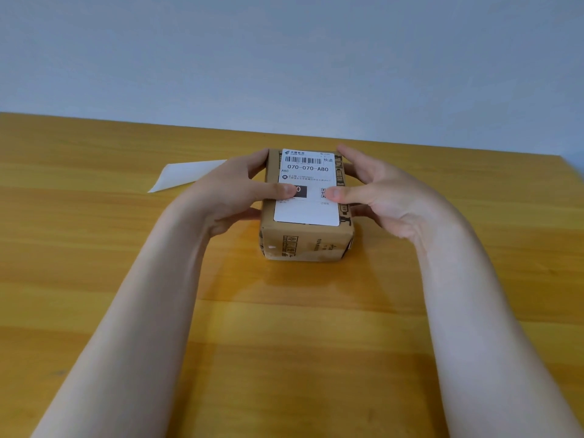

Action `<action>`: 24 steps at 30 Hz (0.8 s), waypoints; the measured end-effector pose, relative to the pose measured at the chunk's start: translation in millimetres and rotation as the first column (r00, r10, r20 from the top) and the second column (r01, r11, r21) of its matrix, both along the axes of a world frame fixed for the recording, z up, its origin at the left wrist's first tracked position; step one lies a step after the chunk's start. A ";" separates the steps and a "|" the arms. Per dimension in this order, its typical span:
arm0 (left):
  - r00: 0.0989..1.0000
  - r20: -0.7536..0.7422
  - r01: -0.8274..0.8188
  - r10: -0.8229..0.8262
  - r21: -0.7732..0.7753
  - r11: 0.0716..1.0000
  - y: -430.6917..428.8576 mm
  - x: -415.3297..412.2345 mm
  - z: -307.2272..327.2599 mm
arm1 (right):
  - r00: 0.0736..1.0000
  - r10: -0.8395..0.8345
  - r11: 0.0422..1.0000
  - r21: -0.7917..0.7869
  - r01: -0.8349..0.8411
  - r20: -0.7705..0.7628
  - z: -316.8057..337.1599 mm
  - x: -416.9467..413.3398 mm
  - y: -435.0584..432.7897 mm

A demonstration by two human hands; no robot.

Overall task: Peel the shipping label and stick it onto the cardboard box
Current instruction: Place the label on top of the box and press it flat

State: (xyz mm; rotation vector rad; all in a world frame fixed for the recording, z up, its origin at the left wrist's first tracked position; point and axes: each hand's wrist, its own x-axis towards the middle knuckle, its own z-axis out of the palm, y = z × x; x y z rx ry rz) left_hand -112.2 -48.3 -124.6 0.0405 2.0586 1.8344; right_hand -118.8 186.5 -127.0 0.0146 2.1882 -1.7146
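My left hand and right hand clasp the cardboard box at frame centre, thumbs pressing the shipping label onto its top. Next, I judge, smoothing outward. Peeled backing lies centre-left on the worktop.

left hand: fingers curled, thumb extended | right hand: same, mirrored
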 end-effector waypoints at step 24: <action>0.994 -0.030 0.099 -0.105 -0.160 0.982 7.9 2.5 2.3 | 0.991 0.117 0.962 0.253 -0.098 -0.062 3.4 4.6 -0.6</action>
